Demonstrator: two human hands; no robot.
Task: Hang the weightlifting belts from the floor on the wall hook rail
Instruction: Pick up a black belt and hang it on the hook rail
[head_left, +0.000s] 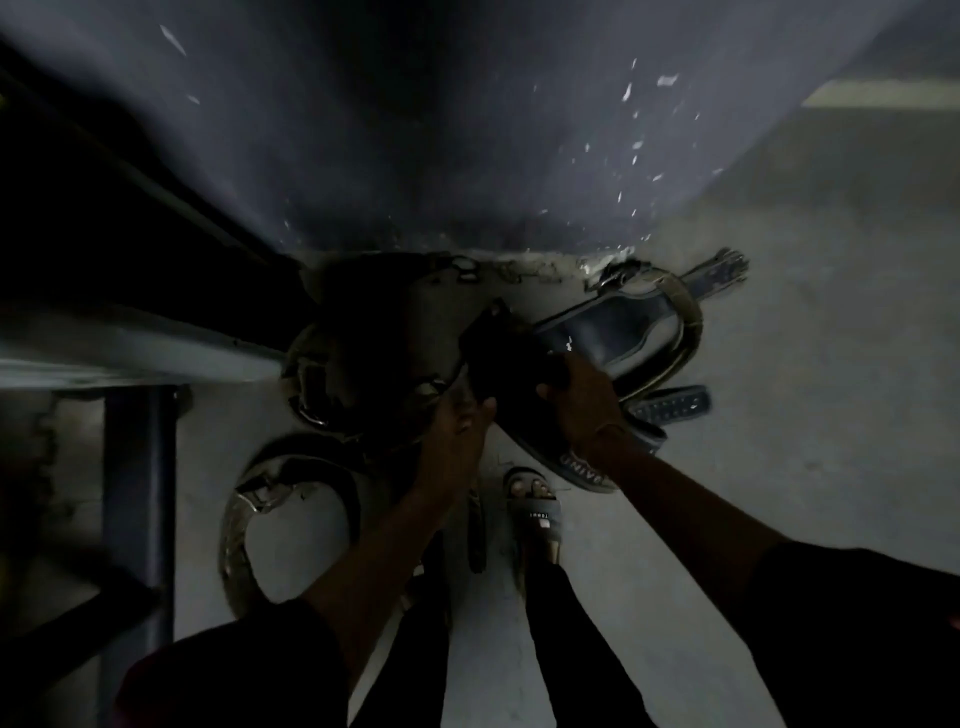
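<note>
Several weightlifting belts lie on the grey floor at the foot of a dark wall. Both hands hold a black belt (496, 358) raised over the pile: my left hand (462, 423) grips its lower edge, my right hand (574, 392) grips its right side. Behind it lies a dark blue padded belt (613, 332) with an olive strap. A dark belt with white lettering (576, 462) lies under my right wrist. A curled belt with a metal buckle (265, 499) rests at lower left, and a dim heap of belts (337, 379) sits in shadow. No hook rail is in view.
The dark wall (415, 156) rises straight ahead, flecked with white chips. A metal frame with a blue post (137, 493) stands on the left. My foot in a slide sandal (535, 519) is planted just below the belts. Bare grey floor (805, 364) stretches right.
</note>
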